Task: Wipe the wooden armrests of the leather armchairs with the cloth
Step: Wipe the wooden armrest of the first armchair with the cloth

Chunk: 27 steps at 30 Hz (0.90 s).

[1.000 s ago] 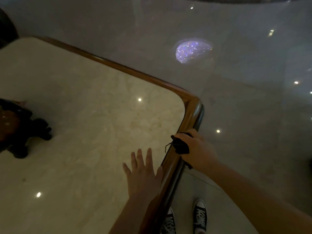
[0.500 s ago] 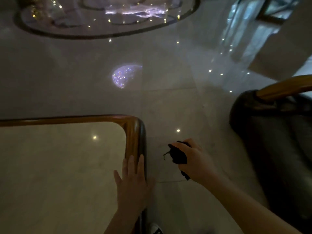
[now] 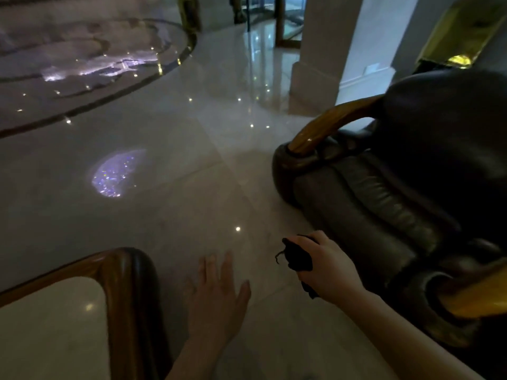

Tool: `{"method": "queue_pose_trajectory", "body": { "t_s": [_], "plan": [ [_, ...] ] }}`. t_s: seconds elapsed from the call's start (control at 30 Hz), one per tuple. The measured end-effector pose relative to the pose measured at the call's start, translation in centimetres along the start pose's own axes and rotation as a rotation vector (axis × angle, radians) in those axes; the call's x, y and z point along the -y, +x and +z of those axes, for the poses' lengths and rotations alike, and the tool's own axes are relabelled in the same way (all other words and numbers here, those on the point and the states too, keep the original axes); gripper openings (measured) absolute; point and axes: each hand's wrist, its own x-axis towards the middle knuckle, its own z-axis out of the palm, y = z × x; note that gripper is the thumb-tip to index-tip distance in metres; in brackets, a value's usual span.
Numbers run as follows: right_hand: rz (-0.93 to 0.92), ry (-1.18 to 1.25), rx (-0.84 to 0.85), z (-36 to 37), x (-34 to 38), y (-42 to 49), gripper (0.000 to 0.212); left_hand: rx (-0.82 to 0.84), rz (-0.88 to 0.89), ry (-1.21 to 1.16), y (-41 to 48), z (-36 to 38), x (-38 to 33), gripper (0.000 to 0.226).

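A dark leather armchair (image 3: 397, 193) fills the right side. Its far wooden armrest (image 3: 326, 127) curves up toward the backrest, and its near wooden armrest (image 3: 477, 300) shows at the right edge. My right hand (image 3: 326, 267) is closed around a small black cloth (image 3: 297, 255), held in the air over the floor, left of the chair's seat front and touching no part of the chair. My left hand (image 3: 216, 294) hovers flat with fingers spread above the floor, between the table corner and my right hand.
A marble-topped table with a wooden rim (image 3: 123, 275) stands at the lower left. The polished floor (image 3: 192, 174) reflects ceiling lights. A white pillar (image 3: 323, 64) stands behind the chair, and a dark inlaid ring (image 3: 109, 97) curves across the far floor.
The view has swung right from the table, bringing the armchair into sight. My left hand has come off the table's rim. My right hand still holds the cloth, now near the chair.
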Motion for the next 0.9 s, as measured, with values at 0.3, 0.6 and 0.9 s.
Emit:
{"method": "queue_pose_trajectory", "body": {
  "t_s": [0.3, 0.6, 0.9],
  "plan": [
    [0.230, -0.009, -0.117, -6.1, -11.1, -3.6, 0.067, 0.068, 0.263, -0.010, 4.2, 1.3, -13.1, 0.072],
    [0.533, 0.001, -0.273, -8.1, -17.4, -6.1, 0.074, 0.113, 0.604, -0.022, 9.7, 2.5, -22.4, 0.075],
    [0.827, 0.046, -0.433, -8.9, -19.8, -8.1, 0.072, 0.210, 0.932, 0.055, 14.6, 5.9, -30.3, 0.075]
  ]
}}
